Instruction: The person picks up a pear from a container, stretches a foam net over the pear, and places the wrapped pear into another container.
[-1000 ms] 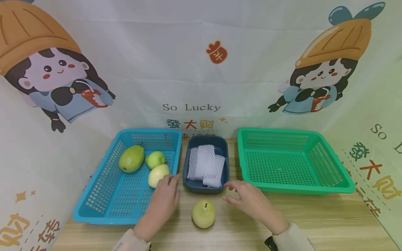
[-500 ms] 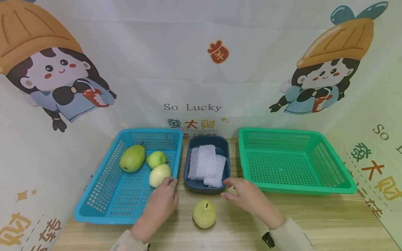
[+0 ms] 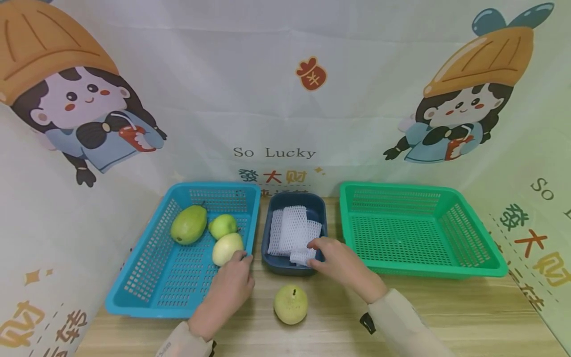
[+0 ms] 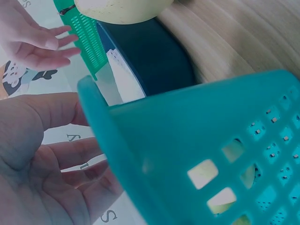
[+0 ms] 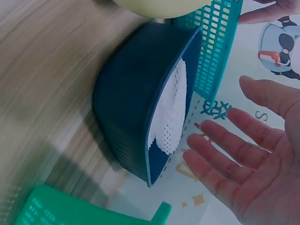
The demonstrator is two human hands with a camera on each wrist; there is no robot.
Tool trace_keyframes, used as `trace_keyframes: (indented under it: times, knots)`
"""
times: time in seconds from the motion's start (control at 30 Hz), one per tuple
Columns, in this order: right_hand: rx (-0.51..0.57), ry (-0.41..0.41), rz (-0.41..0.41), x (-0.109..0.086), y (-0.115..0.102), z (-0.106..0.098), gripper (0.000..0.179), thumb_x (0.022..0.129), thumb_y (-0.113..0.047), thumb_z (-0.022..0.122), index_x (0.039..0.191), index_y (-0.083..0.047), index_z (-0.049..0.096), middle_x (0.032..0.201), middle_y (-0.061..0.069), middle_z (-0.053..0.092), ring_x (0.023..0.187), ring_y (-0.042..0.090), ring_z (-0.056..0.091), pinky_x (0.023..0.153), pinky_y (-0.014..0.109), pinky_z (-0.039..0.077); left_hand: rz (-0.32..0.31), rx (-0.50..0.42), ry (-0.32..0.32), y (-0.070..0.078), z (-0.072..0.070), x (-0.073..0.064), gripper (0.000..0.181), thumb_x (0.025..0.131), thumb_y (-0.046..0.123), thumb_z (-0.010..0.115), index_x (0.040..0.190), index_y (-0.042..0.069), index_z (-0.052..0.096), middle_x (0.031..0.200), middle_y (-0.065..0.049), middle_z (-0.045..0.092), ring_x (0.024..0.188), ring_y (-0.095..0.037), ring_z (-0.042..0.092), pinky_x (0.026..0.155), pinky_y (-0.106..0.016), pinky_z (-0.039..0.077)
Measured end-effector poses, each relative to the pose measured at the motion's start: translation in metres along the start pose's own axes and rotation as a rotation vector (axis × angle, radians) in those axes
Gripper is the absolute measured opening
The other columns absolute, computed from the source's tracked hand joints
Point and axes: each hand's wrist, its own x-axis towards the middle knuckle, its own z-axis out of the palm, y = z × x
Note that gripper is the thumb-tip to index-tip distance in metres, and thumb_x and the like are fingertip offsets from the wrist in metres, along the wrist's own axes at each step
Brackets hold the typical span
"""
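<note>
My right hand reaches over the near right corner of a dark blue box, fingertips right at the white foam net sleeves inside. In the right wrist view its fingers are spread and hold nothing. My left hand lies over the right side of a blue basket, close to a pale yellow-green fruit. In the left wrist view, that hand's loosely bent fingers are at the basket rim. A yellow-green pear stands on the table between my hands, stem up.
Also in the blue basket are a large green oval fruit and a green apple. A green basket stands on the right of the wooden table. A printed cloth hangs behind.
My right hand has moved left and forward, from beside the box to over the foam net sleeves. The left hand has stayed near the blue basket's rim, its fingers drawn slightly back.
</note>
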Motion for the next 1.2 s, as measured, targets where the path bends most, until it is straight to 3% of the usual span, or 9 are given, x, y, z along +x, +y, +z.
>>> trace_keyframes:
  times: [0.4,0.6,0.93,1.2]
  knots:
    - [-0.028,-0.017,0.009,0.026,-0.002,0.011,0.036,0.084,-0.018,0.068,0.116,-0.004,0.058,0.117,0.012,0.059,0.109,0.028,0.057,0.092,0.041,0.048,0.003,-0.012,-0.020,-0.001,-0.003,0.000,0.039,0.075,-0.001,0.064,0.113,-0.010,0.060,0.116,-0.024,0.057,0.093,-0.038,0.063,0.075,-0.045,0.055]
    - [-0.060,-0.014,0.004,0.036,0.002,0.020,0.038,0.084,-0.015,0.068,0.117,-0.002,0.057,0.117,0.015,0.057,0.106,0.028,0.057,0.089,0.040,0.050,0.006,-0.011,-0.022,-0.001,-0.004,0.000,0.039,0.076,-0.002,0.064,0.114,-0.009,0.060,0.116,-0.024,0.057,0.094,-0.037,0.063,0.075,-0.044,0.055]
    - [-0.034,-0.023,0.058,0.045,0.010,0.033,0.051,0.081,-0.012,0.069,0.127,-0.005,0.050,0.118,0.020,0.053,0.098,0.030,0.058,0.079,0.041,0.052,-0.006,-0.019,-0.054,-0.001,-0.005,0.001,0.040,0.077,-0.001,0.063,0.116,-0.009,0.059,0.119,-0.024,0.056,0.098,-0.037,0.062,0.078,-0.043,0.055]
    - [-0.059,-0.029,0.058,0.048,0.010,0.040,0.058,0.080,-0.013,0.072,0.132,-0.005,0.046,0.113,0.021,0.052,0.095,0.030,0.058,0.079,0.040,0.052,0.000,-0.021,-0.054,-0.001,-0.005,0.001,0.039,0.078,-0.002,0.062,0.116,-0.009,0.058,0.120,-0.025,0.056,0.099,-0.037,0.062,0.078,-0.044,0.055]
